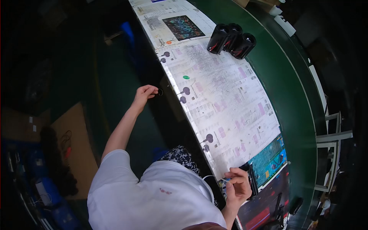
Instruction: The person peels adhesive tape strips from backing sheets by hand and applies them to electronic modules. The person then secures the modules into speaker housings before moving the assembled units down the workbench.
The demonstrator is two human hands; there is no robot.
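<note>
My left hand [144, 96] is out past the bench's near edge, its fingers pinched on a small thin dark loop [160, 92]. What the loop is made of cannot be seen. Low on the right, my right hand [238, 186] is curled over the near end of the bench. Its thumb and fingertips close on a thin white cord [209, 176], which curves back towards my white shirt. Just behind these fingers stands a black object [252, 179], partly hidden by the hand.
A long bench bears a printed white sheet [230, 99] with a small green oval piece [186, 77] on it. Several black cylindrical housings [243, 45] with red wires stand at its far end. A teal printed mat [268, 161] lies on the right. Cardboard [76, 142] leans at left.
</note>
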